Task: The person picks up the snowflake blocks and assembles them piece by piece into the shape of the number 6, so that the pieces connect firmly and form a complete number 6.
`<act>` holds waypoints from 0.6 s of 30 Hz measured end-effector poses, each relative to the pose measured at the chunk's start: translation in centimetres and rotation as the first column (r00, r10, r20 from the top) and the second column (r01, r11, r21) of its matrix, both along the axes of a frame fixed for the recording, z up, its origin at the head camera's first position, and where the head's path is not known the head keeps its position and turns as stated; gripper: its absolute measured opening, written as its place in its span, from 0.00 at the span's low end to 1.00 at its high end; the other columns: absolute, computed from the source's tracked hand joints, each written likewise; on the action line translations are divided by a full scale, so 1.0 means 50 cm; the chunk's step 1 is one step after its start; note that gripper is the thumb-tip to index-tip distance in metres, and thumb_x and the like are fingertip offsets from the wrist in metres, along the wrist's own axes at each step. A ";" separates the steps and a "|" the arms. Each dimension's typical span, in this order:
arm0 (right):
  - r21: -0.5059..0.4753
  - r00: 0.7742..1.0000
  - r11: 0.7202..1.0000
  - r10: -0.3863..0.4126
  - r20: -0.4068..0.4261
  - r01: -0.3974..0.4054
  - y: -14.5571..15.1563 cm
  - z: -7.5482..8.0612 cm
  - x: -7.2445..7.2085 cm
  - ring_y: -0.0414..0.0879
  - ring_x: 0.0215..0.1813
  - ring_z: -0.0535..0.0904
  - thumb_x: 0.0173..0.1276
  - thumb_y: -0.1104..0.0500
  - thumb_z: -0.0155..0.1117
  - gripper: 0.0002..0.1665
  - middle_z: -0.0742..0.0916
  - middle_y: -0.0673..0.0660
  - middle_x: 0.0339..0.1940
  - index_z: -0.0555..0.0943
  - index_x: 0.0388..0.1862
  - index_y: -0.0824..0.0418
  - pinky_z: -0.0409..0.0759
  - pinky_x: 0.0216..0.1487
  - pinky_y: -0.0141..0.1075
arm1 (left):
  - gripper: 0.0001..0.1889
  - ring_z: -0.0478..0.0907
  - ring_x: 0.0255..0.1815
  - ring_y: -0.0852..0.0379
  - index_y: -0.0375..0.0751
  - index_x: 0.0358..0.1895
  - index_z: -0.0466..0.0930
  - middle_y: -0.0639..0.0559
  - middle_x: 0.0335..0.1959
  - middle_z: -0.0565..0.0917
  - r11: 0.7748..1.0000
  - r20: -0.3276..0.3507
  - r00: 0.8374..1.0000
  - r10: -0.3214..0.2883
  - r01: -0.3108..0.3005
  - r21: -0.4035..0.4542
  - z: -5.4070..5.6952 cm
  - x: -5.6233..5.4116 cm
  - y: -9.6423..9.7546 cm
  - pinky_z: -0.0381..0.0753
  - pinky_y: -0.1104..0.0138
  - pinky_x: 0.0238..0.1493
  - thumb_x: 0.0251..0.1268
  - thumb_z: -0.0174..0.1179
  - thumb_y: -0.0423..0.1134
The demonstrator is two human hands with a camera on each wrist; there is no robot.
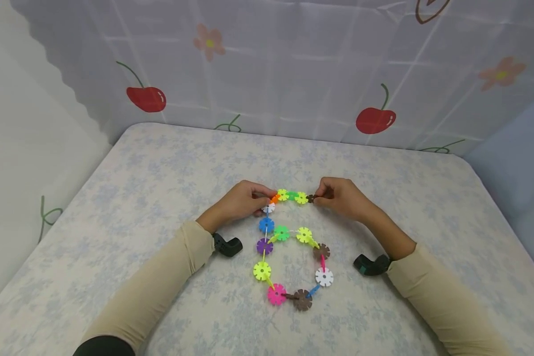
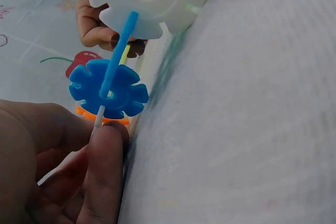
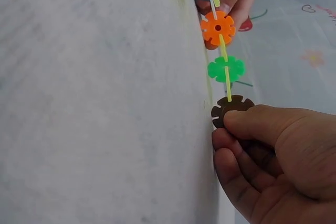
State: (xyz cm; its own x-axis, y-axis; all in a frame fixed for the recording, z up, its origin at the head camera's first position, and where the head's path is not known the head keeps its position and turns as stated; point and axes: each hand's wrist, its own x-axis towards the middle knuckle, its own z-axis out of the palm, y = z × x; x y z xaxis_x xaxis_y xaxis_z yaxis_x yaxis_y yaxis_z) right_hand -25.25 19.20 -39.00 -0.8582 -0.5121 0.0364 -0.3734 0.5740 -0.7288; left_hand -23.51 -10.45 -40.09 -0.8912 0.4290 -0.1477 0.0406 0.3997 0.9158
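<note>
Coloured notched plastic discs, slotted together edge to face, form a chain shaped like a 6 in the head view. At the top left bend, my left hand (image 1: 242, 200) pinches the white disc (image 1: 269, 208), between the blue disc (image 1: 266, 225) and the orange disc (image 3: 218, 28). My right hand (image 1: 342, 198) grips the dark brown disc (image 3: 231, 109) at the chain's top right end between thumb and fingers, which partly cover it. Between the hands run yellow discs (image 1: 301, 198) and a green disc (image 3: 226, 69).
The closed lower loop includes a purple disc (image 1: 264, 246), a pink disc (image 1: 277, 294) and a brown disc (image 1: 302, 300), lying on the patterned tablecloth (image 1: 182, 306). Black wrist devices (image 1: 228, 245) sit at both cuffs. Behind the table hangs a cherry-print curtain (image 1: 271, 74).
</note>
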 end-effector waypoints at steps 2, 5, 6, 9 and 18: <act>0.005 1.000 1.000 -0.006 -0.006 0.006 -0.002 0.000 0.000 0.47 0.40 0.82 0.66 0.69 0.71 0.08 0.87 0.54 0.35 0.80 0.33 0.60 0.78 0.37 0.36 | 0.14 0.84 0.34 0.54 0.40 0.59 0.85 0.48 0.51 0.86 1.000 -0.002 1.000 -0.006 0.006 0.012 0.000 0.000 0.001 0.85 0.64 0.38 0.75 0.58 0.32; 0.009 1.000 1.000 -0.014 0.002 0.014 -0.004 -0.001 -0.001 0.47 0.38 0.82 0.66 0.68 0.72 0.08 0.88 0.53 0.34 0.81 0.31 0.59 0.77 0.34 0.36 | 0.15 0.84 0.39 0.54 0.36 0.59 0.84 0.46 0.56 0.84 0.999 -0.003 1.000 -0.023 0.023 0.036 0.000 0.000 0.003 0.85 0.64 0.41 0.76 0.56 0.29; 0.007 1.000 1.000 -0.015 0.005 0.015 -0.004 -0.001 -0.001 0.46 0.38 0.82 0.66 0.68 0.72 0.09 0.88 0.53 0.34 0.81 0.30 0.59 0.77 0.34 0.36 | 0.15 0.84 0.41 0.54 0.36 0.59 0.84 0.46 0.57 0.83 0.999 -0.003 1.000 -0.027 0.027 0.041 0.000 0.000 0.003 0.85 0.64 0.42 0.76 0.56 0.29; -0.002 1.000 1.000 -0.014 0.006 0.014 -0.005 -0.001 -0.001 0.47 0.38 0.82 0.65 0.68 0.72 0.10 0.88 0.52 0.33 0.81 0.28 0.59 0.76 0.33 0.35 | 0.14 0.84 0.44 0.54 0.35 0.59 0.84 0.47 0.61 0.80 0.999 -0.008 0.999 -0.034 0.034 0.038 -0.001 -0.001 0.004 0.85 0.64 0.43 0.76 0.56 0.28; -0.036 1.000 0.999 0.023 -0.005 -0.023 -0.009 -0.004 0.002 0.49 0.44 0.86 0.66 0.70 0.71 0.10 0.89 0.55 0.36 0.81 0.28 0.61 0.79 0.37 0.34 | 0.15 0.84 0.40 0.55 0.34 0.59 0.84 0.45 0.64 0.78 0.998 -0.042 0.998 -0.057 0.057 0.001 0.001 -0.001 0.005 0.85 0.65 0.42 0.75 0.55 0.27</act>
